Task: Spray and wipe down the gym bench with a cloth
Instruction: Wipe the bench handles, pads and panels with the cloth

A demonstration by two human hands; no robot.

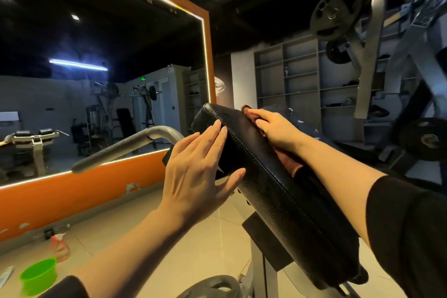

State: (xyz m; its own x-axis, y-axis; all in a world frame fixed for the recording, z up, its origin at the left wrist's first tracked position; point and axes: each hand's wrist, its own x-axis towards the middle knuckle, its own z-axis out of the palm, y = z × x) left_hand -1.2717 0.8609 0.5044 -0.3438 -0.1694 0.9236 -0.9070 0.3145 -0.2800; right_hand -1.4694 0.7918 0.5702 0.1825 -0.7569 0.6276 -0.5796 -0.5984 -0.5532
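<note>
A gym bench pad, long and narrow, upholstered in black pebbled leatherette with a stitched seam along its edge, was seen tilted upward from lower right to centre. The left hand was laid flat against the pad's left side, its fingers straight and released, the thumb touching the seam. The right hand was pressed near the pad's upper end onto a reddish-brown cloth, soft and rumpled, its fingers bent over the fabric. The cloth was spread beneath the hand and wrist on the pad's top face. A curved grey metal tube was visible behind the left hand. On the glossy tiled floor, a clear spray bottle stood beside a bright green plastic bowl.
</note>
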